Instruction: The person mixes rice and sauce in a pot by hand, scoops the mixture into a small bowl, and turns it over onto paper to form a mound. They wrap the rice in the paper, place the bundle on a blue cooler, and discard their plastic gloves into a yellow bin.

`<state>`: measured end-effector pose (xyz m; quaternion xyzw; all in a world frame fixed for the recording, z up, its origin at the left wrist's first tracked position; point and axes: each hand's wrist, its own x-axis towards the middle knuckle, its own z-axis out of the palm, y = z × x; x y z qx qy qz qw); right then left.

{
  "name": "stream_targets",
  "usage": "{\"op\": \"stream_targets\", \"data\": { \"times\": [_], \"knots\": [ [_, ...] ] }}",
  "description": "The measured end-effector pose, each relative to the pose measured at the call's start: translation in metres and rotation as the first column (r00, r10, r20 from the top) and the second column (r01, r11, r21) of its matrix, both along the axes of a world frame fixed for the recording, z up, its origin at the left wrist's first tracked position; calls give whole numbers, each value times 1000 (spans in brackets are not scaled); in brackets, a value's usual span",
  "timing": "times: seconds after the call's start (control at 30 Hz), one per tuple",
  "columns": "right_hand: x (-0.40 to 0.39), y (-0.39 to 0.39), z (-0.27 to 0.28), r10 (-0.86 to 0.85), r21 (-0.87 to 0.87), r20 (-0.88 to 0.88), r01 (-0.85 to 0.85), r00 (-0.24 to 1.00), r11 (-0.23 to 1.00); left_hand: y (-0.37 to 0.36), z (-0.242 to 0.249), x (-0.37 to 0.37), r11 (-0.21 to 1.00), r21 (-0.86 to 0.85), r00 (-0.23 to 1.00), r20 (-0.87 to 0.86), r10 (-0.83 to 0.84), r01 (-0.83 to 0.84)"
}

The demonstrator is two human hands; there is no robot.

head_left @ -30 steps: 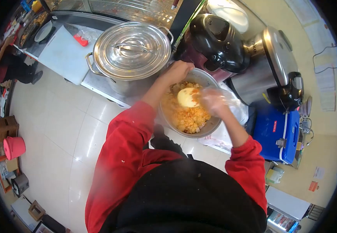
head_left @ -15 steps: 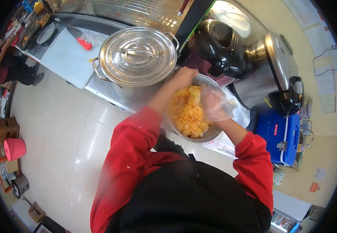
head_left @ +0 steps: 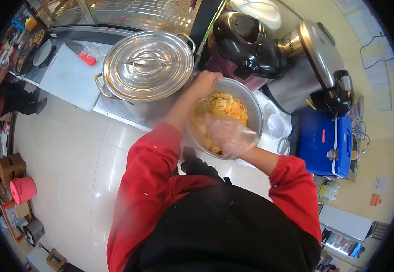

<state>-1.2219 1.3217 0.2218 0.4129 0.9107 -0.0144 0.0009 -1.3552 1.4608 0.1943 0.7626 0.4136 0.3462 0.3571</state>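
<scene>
A round metal bowl (head_left: 255,106) holds an orange-yellow, rice-like food (head_left: 227,107). My left hand (head_left: 207,83) has its fingers closed over the bowl's upper left rim. Inside the bowl, my right hand (head_left: 231,135), in a clear plastic glove, lies against the lower part of the food. Its fingers are blurred and partly sunk in the food, so what they hold cannot be made out. Left of the bowl stands a large steel pot with its lid (head_left: 148,65) on.
Behind the bowl are a black cooker (head_left: 247,45) and a steel container (head_left: 296,68). A blue cooler box (head_left: 321,145) stands right. A white cutting board (head_left: 70,77) and red-handled knife (head_left: 87,59) lie left. Another person (head_left: 13,97) stands far left.
My right hand has moved down and left within the bowl, from the food's right side to its lower part. The food's upper part is now uncovered. The view has shifted slightly.
</scene>
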Motion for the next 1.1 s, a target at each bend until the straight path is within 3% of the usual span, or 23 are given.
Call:
{"op": "stream_targets", "data": {
  "times": [0.07,0.17,0.23,0.37,0.47,0.5,0.6,0.7,0.8,0.9,1.0,1.1],
  "knots": [
    [5,-6,26,-178,-98,184,198,967,975,-1,5,-1,1000,-9,999,-33,-13,12],
    [30,-5,63,-208,-37,260,225,943,974,-2,8,0,999,-28,999,-43,-18,16],
    [24,-3,69,-213,-108,232,243,949,964,-1,5,0,1000,-17,999,-48,-13,13],
    [-21,-7,36,-157,-195,318,226,935,954,-3,7,-1,1000,12,1000,-20,-25,25],
    [-36,10,4,-289,-177,249,336,924,925,-5,11,-3,1000,14,999,-37,2,-1],
    [-39,12,8,-185,-164,302,242,935,956,-6,10,-3,1000,0,999,-39,-3,3],
    [-45,25,-25,-353,-53,143,363,925,930,-2,5,1,1000,26,1000,-20,8,-7],
    [-32,41,-67,-321,209,-244,373,915,904,-1,-3,0,999,37,1000,-16,25,-24],
    [-37,50,-2,-251,90,305,235,918,968,-1,-3,-1,999,49,1000,-13,5,-4],
    [-22,48,8,-400,177,273,363,875,915,0,1,-1,999,47,1000,-6,11,-11],
    [25,47,-3,-353,458,73,283,933,843,0,-1,-2,999,39,1000,14,20,-20],
    [32,67,-5,-562,152,-113,573,819,805,3,-5,1,1000,14,1000,4,4,-4]
  ]
}}
